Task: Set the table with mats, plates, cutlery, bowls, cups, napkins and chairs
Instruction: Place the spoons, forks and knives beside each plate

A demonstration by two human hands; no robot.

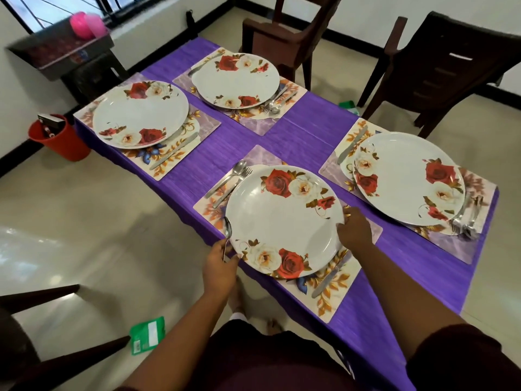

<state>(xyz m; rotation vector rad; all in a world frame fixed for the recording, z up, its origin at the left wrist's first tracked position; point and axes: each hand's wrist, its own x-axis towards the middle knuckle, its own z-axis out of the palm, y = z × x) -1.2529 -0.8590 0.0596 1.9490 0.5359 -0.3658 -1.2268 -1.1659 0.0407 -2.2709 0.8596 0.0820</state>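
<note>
While my left hand (218, 263) pinches a slim steel spoon (227, 235) at the near white rose-printed plate (284, 221) on its floral mat (335, 294), my right hand (353, 228) grips that plate's rim.

Single view, head-worn wide-angle camera, looking forward and steeply down from above the near long edge of the table (307, 131). Table runs diagonally across frame, far end toward upper left, near right corner cut by the wearer's own body at the bottom. Nearest plate (284, 221) sits close under the lens at frame centre, by the near edge; the left hand (220, 263) and right hand (353, 230) enter from the bottom, forearms in the foreground. Far edge and the chairs (439, 69) beyond it fall in the top third. Floor shows on the left, walls and a window at the top. Strong barrel distortion bends the edges. No second view, so no overlap.
</note>
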